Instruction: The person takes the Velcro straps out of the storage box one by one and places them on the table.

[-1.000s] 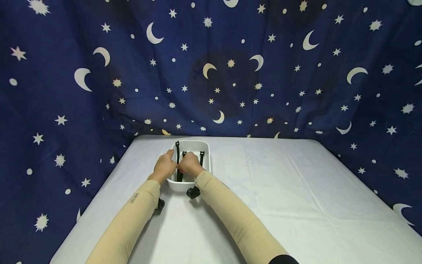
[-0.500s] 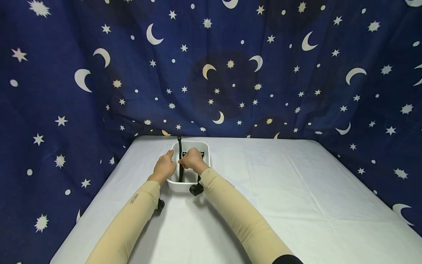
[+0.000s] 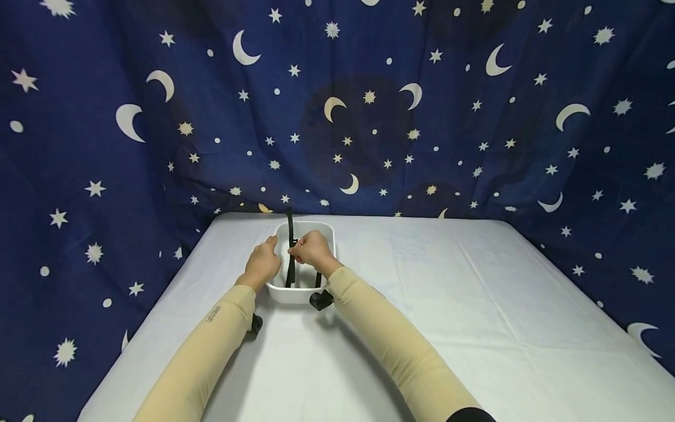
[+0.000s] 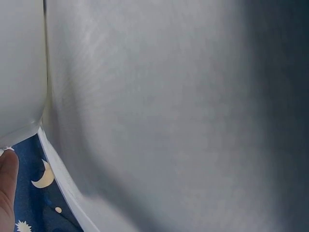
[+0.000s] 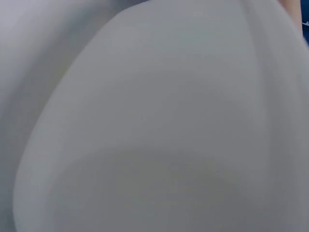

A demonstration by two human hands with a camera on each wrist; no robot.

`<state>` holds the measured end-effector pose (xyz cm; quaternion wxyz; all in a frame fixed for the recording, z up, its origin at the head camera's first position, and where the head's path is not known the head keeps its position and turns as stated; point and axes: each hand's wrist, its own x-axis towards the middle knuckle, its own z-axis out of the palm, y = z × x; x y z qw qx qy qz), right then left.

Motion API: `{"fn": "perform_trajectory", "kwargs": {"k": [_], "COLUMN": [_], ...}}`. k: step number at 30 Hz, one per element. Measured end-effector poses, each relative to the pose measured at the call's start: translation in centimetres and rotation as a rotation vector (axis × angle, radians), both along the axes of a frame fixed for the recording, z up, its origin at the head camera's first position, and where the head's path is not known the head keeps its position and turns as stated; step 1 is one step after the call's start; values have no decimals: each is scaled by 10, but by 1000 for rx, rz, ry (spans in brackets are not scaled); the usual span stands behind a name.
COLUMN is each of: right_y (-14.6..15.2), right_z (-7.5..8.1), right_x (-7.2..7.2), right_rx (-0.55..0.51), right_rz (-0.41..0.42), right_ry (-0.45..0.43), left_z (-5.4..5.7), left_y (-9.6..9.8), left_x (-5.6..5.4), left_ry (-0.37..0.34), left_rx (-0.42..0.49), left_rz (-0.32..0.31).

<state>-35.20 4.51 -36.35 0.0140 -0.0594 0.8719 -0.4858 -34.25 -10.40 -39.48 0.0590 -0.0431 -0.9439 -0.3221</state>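
Note:
A white plastic bin (image 3: 295, 296) stands on the white-covered table. My left hand (image 3: 261, 265) grips its left rim; one fingertip (image 4: 7, 186) shows beside the outer wall in the left wrist view. My right hand (image 3: 314, 251) is over the bin and pinches a long black strap (image 3: 290, 225), which stands nearly upright with its top end above the far rim. Part of another black strap (image 3: 319, 279) shows inside the bin under the right wrist. Hand and forearm hide much of the interior. Only blurred pale surfaces of the bin (image 5: 159, 121) fill most of the right wrist view.
Black wrist-camera mounts (image 3: 321, 300) hang beneath both wrists, the right one close to the bin's near wall. The white tablecloth (image 3: 448, 293) spreads to the right. A dark blue curtain (image 3: 369, 193) with moons and stars hangs behind the table.
My right hand has risen and shifted slightly right, drawing the pinched strap upward so its top clears the far rim. My left hand stays on the bin's rim.

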Motion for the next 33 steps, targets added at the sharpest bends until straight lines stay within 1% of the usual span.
{"fn": "perform_trajectory", "kwargs": {"k": [8,11,14,20,23,27,33], "right_y": [12,17,23,32,37,44,53], "right_z": [13,19,25,33,32,30,30], "right_x": [-1,0,1,1,0,2,5], "right_rx": [-73,-66,-55,-88,-103,-110,-124], "right_rz": [19,8,-3,-24,-27,-40,-54], "right_ry": [25,23,22,27,19,17,21], "left_z": [5,8,11,13,12,7,1], "left_y": [-4,-4,-4,-3,-3,-2,-2], "left_x": [-5,-6,-5,-4,-4,-4,-1], "left_ry": [32,38,34,14,8,-4,-12], "left_rx": [-1,-13,-24,-17,-13,-12,-4], "left_rz": [21,16,18,15,14,15,16]}}
